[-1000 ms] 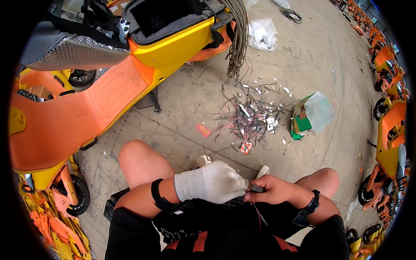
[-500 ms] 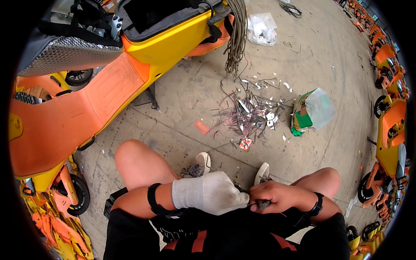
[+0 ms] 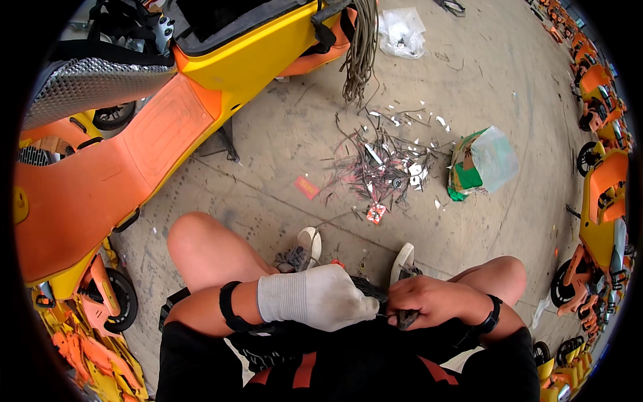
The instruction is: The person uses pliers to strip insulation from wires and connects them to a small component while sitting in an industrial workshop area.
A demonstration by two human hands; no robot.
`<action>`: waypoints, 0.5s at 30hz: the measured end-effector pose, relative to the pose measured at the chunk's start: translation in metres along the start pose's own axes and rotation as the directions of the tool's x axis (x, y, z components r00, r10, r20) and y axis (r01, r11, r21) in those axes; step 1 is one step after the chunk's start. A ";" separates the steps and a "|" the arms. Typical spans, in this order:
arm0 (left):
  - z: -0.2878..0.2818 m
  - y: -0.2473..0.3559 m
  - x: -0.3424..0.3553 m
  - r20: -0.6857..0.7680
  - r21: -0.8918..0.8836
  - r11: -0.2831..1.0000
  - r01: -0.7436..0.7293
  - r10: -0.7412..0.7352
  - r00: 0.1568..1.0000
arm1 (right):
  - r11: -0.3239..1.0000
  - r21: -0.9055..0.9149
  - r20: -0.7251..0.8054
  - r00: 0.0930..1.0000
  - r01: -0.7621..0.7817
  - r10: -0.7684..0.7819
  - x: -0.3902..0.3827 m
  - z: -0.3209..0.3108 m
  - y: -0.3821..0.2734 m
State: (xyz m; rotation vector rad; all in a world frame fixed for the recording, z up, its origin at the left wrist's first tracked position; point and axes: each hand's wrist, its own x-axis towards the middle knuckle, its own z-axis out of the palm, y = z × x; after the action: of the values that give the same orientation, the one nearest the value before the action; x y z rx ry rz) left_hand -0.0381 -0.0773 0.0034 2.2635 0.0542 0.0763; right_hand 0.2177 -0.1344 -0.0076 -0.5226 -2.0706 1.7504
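My left hand [image 3: 331, 298], in a white knit glove, is closed in front of my body, its fingertips close to my right hand. Bare and also closed, my right hand [image 3: 423, 301] grips a dark, narrow tool-like piece [image 3: 406, 319], whose end sticks out below the fingers. Between the two hands, beyond the glove, shows a black ribbed bundle [image 3: 368, 288], perhaps cable. What the gloved fingers pinch is mostly hidden. A small red thing [image 3: 338, 263] lies near my left shoe, partly covered by the glove and the bundle.
Ahead on the concrete lies a heap of wire scraps and white bits [image 3: 385, 167]. Right of it stands a green-and-clear plastic bag [image 3: 492, 161]; farther off is a white plastic bag [image 3: 402, 33]. A yellow-orange scooter [image 3: 167, 127] with hanging cables [image 3: 360, 57] fills the left. More scooters [image 3: 599, 221] line the right.
My head view has shifted slightly, so the floor things sit a little higher and to the left. More of the black bundle and the red thing now show between my hands. Both hands stay closed together.
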 end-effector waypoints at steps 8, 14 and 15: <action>-0.008 -0.001 -0.015 -0.127 -0.017 0.999 0.050 -0.051 0.991 | 0.998 -0.066 0.015 1.000 -0.016 0.017 -0.005 -0.008 -0.007; -0.073 -0.024 -0.067 -0.456 0.173 0.919 0.355 -0.244 0.856 | 0.935 -0.093 -0.139 0.935 -0.341 0.327 -0.043 -0.031 -0.004; -0.073 -0.025 -0.065 -0.483 0.136 0.895 0.424 -0.313 0.817 | 0.919 -0.108 -0.186 0.916 -0.379 0.356 -0.041 -0.030 -0.005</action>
State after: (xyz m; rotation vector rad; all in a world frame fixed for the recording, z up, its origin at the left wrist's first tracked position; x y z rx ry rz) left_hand -0.1085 -0.0100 0.0283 2.3837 0.7945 0.4062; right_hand 0.2678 -0.1305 -0.0003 -1.1265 -2.0890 1.6884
